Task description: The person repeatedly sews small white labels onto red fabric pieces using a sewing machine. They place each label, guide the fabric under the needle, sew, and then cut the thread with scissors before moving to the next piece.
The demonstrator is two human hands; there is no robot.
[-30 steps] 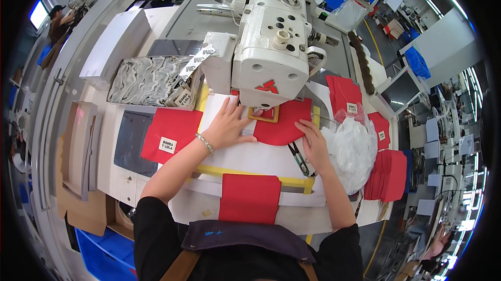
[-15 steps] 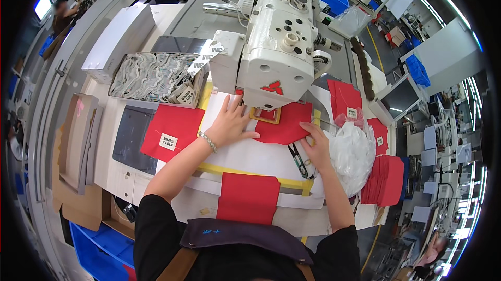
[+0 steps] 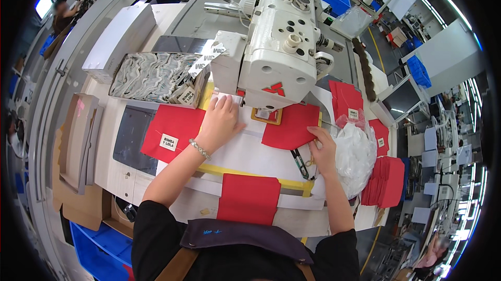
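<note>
A red fabric piece [image 3: 288,133] lies under the head of a white sewing machine [image 3: 276,59], partly beneath a yellow-edged clamp frame [image 3: 266,116]. My right hand [image 3: 324,150] has its fingertips at the right edge of this piece, index finger and thumb on either side of its corner. My left hand [image 3: 221,121], with a bracelet at the wrist, reaches up to the left of the clamp. Its fingers are stretched forward onto the white work surface [image 3: 237,150], close to the machine, and nothing shows in them. Small thread snips [image 3: 299,163] lie below the red piece.
Another red piece with a pale label [image 3: 175,130] lies at left, below a box of labels [image 3: 154,78]. A plain red piece [image 3: 248,200] lies at the front edge. On the right are a clear plastic bag [image 3: 352,155] and a stack of red pieces [image 3: 383,182].
The red piece under the machine has slid slightly right, together with my right hand. My left hand has moved a little left, off the piece, its fingers now closer together.
</note>
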